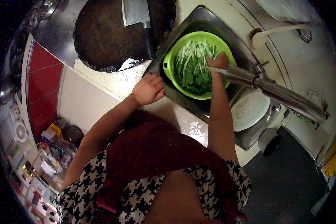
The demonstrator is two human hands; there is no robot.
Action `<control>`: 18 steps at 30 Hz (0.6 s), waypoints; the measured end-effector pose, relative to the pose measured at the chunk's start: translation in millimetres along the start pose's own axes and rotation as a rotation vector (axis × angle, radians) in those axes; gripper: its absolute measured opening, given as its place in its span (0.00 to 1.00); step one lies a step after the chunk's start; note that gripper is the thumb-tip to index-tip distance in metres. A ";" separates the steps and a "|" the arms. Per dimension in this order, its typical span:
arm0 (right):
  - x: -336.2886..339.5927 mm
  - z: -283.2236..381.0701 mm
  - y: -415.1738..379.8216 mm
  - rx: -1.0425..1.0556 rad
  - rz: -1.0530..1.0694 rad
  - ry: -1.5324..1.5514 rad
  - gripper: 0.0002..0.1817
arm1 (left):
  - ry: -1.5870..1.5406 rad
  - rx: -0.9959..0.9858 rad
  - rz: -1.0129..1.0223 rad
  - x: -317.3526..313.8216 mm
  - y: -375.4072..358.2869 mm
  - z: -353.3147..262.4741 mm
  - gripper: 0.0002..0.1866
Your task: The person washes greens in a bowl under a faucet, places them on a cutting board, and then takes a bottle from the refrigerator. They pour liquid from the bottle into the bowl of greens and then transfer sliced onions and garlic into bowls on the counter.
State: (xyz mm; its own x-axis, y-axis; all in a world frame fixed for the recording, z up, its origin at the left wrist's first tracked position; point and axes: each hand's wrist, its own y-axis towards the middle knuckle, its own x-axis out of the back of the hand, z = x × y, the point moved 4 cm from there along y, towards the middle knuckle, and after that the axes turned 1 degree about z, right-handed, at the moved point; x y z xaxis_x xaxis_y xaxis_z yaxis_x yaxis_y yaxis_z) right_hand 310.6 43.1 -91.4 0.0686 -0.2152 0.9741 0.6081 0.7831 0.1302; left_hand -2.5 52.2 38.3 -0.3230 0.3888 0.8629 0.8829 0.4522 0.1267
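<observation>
A lime-green plastic basin (168, 71) sits in the steel sink (198, 14), filled with leafy greens (192, 71) whose pale stems lie toward the far side. My right hand (219, 61) is inside the basin at its right side, fingers curled at the stems; the fingertips are partly hidden. Just below that hand ends the metal faucet (246, 77), with a whitish streak like running water leaving its tip. My left hand (150, 89) rests closed in a loose fist by the sink's near-left edge, and I see nothing in it.
On the left, a cleaver (137, 13) lies across a round dark chopping board (104, 35). A white ribbed plate or lid (252, 110) stands in the sink's right part, beneath the faucet. A dark-bottomed pot (269, 142) is beside the counter. Water drops wet the counter (112, 84).
</observation>
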 end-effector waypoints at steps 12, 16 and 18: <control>-28.3 36.0 32.7 0.132 0.221 0.128 0.14 | -0.038 -0.018 0.002 -1.2 -0.7 1.6 0.06; -5.3 11.5 36.5 0.138 0.328 0.236 0.14 | -0.020 -0.007 0.000 -4.9 -2.4 1.3 0.07; 8.1 1.3 34.4 0.195 0.426 0.265 0.14 | -0.008 0.001 -0.012 -1.6 -1.3 0.7 0.07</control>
State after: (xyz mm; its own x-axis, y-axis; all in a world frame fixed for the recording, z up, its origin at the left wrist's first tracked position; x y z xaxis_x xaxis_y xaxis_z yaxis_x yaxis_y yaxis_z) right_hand 331.0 69.1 -78.8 0.4897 0.0248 0.8715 0.3267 0.9216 -0.2098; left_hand -3.4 51.5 36.4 -0.3360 0.3900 0.8573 0.8786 0.4578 0.1361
